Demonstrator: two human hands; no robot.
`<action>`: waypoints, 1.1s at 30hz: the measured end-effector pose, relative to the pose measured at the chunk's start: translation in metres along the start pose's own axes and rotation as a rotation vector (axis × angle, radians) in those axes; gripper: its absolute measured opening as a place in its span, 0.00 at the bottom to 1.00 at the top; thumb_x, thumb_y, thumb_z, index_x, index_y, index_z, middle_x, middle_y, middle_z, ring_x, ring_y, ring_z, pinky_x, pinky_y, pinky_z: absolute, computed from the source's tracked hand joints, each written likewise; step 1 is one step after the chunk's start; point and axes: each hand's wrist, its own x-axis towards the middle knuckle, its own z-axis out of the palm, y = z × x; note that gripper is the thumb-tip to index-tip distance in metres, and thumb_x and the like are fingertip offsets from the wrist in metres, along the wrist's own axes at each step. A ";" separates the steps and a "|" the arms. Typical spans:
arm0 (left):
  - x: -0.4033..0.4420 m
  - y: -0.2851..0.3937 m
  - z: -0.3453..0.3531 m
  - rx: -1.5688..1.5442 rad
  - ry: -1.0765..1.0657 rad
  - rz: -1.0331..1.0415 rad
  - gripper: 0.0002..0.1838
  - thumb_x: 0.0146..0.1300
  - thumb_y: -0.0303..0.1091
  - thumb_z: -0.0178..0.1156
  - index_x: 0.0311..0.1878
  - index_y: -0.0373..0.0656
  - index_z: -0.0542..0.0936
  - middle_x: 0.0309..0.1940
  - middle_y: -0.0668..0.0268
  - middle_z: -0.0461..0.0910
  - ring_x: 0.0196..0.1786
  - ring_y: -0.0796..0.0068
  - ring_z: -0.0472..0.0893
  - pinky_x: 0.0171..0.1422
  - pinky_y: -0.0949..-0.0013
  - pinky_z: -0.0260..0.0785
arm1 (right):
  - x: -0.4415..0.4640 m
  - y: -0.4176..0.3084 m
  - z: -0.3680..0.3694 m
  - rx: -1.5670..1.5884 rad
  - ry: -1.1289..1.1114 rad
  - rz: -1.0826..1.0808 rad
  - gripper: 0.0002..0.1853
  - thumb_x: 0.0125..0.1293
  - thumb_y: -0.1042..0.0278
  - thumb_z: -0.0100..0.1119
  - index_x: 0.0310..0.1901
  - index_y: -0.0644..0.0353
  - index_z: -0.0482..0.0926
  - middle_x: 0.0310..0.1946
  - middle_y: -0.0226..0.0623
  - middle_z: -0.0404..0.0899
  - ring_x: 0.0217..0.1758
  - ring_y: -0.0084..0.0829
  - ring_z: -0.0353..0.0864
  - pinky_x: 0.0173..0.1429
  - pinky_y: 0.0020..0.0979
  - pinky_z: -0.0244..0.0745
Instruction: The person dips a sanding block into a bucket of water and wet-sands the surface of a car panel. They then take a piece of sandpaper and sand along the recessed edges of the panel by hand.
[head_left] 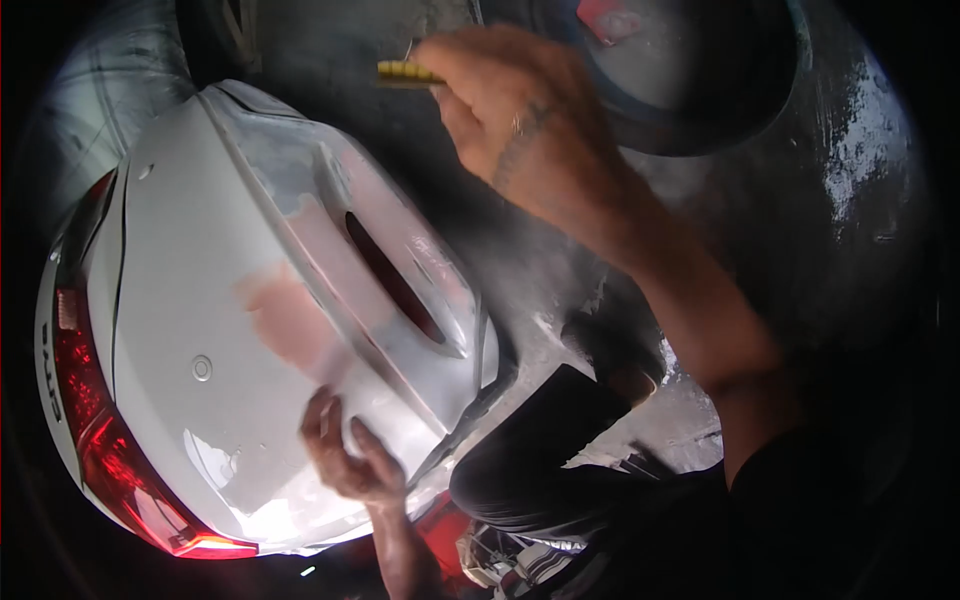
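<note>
My right hand (510,110) is raised over the floor beside the car, blurred by motion. Pinched between its thumb and fingers is a small flat yellow ridged piece (408,72) with a dark underside; its exact kind is unclear. My left hand (350,450) rests at the white car bumper (180,280), fingers slightly bent and thumb apart, holding nothing. Whether all its fingertips touch the surface cannot be made out. Just beyond them is a dull pinkish patch (292,318) on the bumper. More grey and pink sanded areas run along the ridge by the dark slot (395,275).
A large dark round tub (690,90) with a red item (608,20) stands beyond my right wrist. Along the car's far edge is a red tail light (125,470). My black-clad knee (520,450) is close to the bumper. The grey floor (790,220) has white stains.
</note>
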 end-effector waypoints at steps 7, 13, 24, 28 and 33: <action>0.073 0.069 0.104 -0.832 0.034 -0.525 0.23 0.79 0.31 0.63 0.69 0.24 0.75 0.54 0.55 0.84 0.55 0.67 0.85 0.62 0.67 0.78 | -0.060 -0.014 0.046 1.137 -0.401 0.739 0.14 0.69 0.77 0.67 0.55 0.66 0.80 0.46 0.39 0.89 0.46 0.27 0.88 0.46 0.30 0.84; 0.078 0.050 0.132 -1.017 0.154 -0.655 0.17 0.76 0.27 0.66 0.61 0.26 0.77 0.50 0.55 0.86 0.51 0.69 0.86 0.58 0.66 0.82 | -0.072 -0.016 0.049 1.371 -0.551 0.777 0.14 0.68 0.80 0.67 0.55 0.71 0.81 0.43 0.41 0.88 0.45 0.28 0.88 0.50 0.30 0.85; 0.108 0.007 0.116 -1.374 0.038 -0.673 0.09 0.74 0.21 0.64 0.54 0.34 0.79 0.42 0.59 0.87 0.46 0.70 0.88 0.54 0.64 0.88 | -0.103 -0.041 0.087 1.578 -0.351 0.844 0.29 0.71 0.69 0.71 0.68 0.77 0.74 0.56 0.50 0.86 0.60 0.38 0.86 0.65 0.39 0.81; 0.114 0.014 0.110 -1.133 -0.062 -0.684 0.11 0.76 0.25 0.64 0.56 0.32 0.79 0.43 0.57 0.87 0.43 0.70 0.89 0.51 0.65 0.88 | -0.108 -0.059 0.099 1.708 -0.106 0.893 0.17 0.76 0.76 0.63 0.62 0.75 0.80 0.51 0.47 0.88 0.54 0.34 0.89 0.59 0.37 0.87; 0.113 0.030 0.098 -0.856 -0.108 -0.679 0.18 0.79 0.32 0.62 0.62 0.27 0.77 0.43 0.57 0.87 0.39 0.69 0.89 0.46 0.67 0.85 | -0.116 -0.063 0.101 1.509 -0.079 0.834 0.11 0.80 0.80 0.55 0.58 0.72 0.82 0.45 0.41 0.89 0.45 0.27 0.90 0.45 0.27 0.87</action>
